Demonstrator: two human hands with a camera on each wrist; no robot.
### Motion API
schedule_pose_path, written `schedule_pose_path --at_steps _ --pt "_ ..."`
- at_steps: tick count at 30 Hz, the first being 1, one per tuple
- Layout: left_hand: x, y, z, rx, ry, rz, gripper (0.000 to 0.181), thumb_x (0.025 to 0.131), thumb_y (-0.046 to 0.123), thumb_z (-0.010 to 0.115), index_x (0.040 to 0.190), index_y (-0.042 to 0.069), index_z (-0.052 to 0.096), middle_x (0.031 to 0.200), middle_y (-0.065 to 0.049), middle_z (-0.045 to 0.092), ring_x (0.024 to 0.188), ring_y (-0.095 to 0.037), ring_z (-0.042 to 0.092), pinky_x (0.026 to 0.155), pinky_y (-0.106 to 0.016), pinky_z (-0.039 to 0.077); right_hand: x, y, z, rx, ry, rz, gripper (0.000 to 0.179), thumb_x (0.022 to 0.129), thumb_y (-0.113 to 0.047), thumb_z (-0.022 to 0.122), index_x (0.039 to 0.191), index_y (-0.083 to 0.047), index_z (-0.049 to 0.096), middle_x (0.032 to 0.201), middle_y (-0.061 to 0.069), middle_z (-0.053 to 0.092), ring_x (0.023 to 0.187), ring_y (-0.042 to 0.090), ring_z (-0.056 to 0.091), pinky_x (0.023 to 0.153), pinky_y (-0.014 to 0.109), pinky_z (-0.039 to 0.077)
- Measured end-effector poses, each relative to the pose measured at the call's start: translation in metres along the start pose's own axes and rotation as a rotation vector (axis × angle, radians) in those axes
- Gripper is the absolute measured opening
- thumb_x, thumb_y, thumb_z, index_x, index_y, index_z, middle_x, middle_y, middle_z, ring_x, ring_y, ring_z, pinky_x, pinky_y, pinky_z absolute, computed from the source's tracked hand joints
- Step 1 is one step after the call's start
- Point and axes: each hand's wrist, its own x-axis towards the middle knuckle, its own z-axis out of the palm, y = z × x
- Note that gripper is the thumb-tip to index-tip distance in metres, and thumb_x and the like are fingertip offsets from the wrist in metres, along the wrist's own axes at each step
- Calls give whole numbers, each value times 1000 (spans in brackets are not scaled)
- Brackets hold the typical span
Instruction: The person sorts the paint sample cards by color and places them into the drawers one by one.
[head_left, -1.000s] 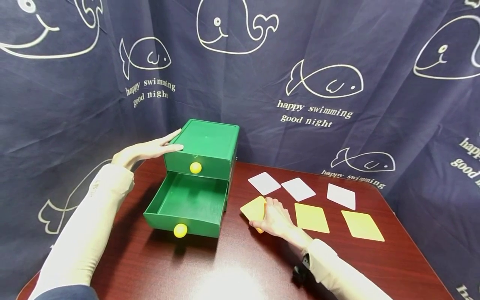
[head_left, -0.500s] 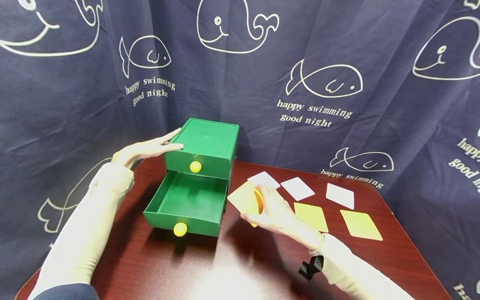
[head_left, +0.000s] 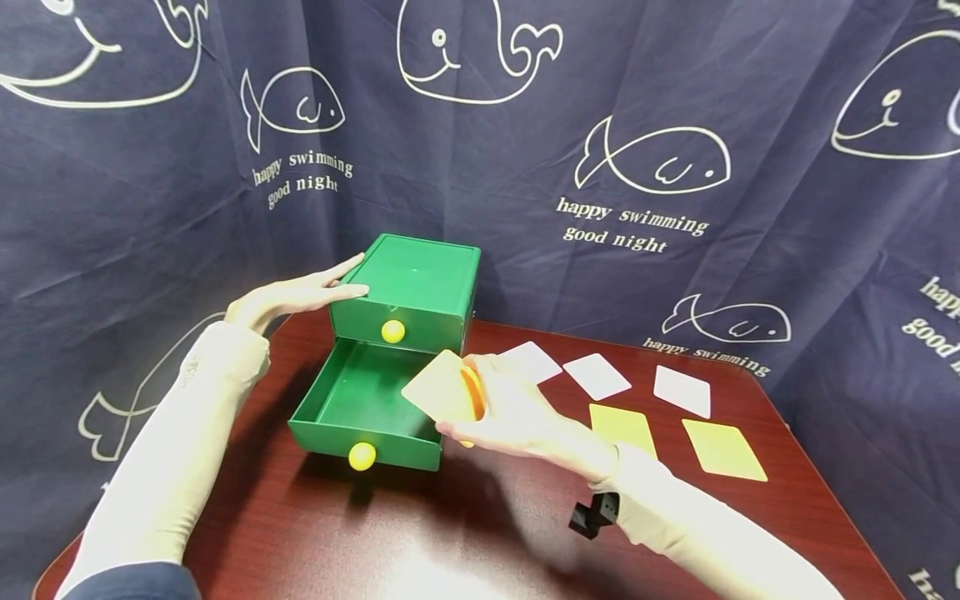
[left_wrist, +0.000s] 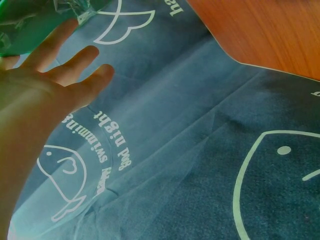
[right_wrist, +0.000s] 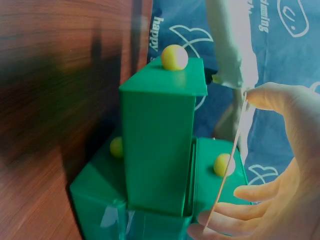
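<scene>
I see the right hand (head_left: 519, 412) pinch a thin, square yellow card (head_left: 441, 390) between thumb and fingertips; the left hand (head_left: 296, 297), fingers spread, touches a green, boxy drawer unit (head_left: 416, 273).

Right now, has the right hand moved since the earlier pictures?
Yes: the right hand has moved left in the head view, closer to the open green drawer.

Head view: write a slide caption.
Right hand holds a card near the open drawer; left hand touches the green cabinet.
</scene>
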Motion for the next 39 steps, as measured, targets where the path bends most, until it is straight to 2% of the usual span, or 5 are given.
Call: schedule_pose_path --at_steps 5,18,25,31,39 --pt "1 0 -1 7 -7 10 78 99 47 47 156 27 -3 164 -11 2 149 -37 10 120 -58 11 2 -63 -26 -43 -22 -19 66 76 -52 72 126 -14 51 110 3 57 97 17 51 74 33 49" --pt "3 -2 2 5 -12 11 78 99 47 47 156 28 -3 163 -13 7 147 -37 20 120 -56 15 44 -71 26 -254 -46 -122 64 74 -58 70 116 -11 56 103 2 61 97 20 57 77 33 52" --pt "2 0 -1 48 13 9 79 98 49 48 157 27 0 164 -8 5 150 -31 8 120 -57 10 52 -70 36 -252 -64 -121 64 75 -56 71 117 -10 57 106 3 63 99 20 58 79 34 52" --pt "3 0 1 41 4 0 80 98 50 48 156 28 -1 164 -10 5 150 -32 8 120 -58 10 42 -66 32 -179 -59 -59 73 77 -58 69 129 -10 54 124 4 62 114 21 57 93 37 51" --pt "3 -3 1 15 1 -2 78 98 49 47 156 30 -2 164 -9 5 148 -36 17 119 -57 15 -2 -31 7 -91 116 -124 70 77 -49 75 132 -12 54 127 5 60 119 21 54 101 41 46"
